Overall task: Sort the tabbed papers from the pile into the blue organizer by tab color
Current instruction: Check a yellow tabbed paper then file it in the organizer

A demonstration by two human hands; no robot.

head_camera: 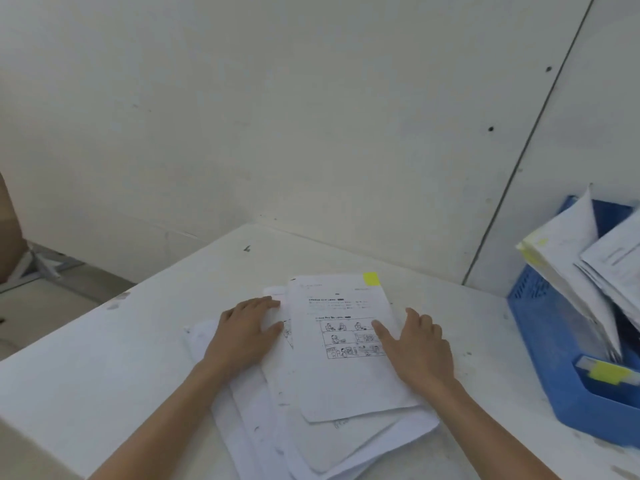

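A loose pile of white papers [322, 441] lies on the table in front of me. Its top sheet [346, 386] shows printed text and cartoon panels and carries a yellow tab [371, 278] at its far right corner. My left hand [244, 332] rests flat on the left part of the pile, fingers straight. On the top sheet's right edge lies my right hand [417, 344], thumb stretched over the cartoon panels. The blue organizer [543, 323] stands at the right edge and holds several leaning papers [568, 258], some with yellow tabs [604, 372].
The white table [121, 358] ends on the left, with floor and a metal frame [41, 265] beyond. A white wall [311, 116] rises right behind the table. A brown object [8, 237] shows at the far left edge.
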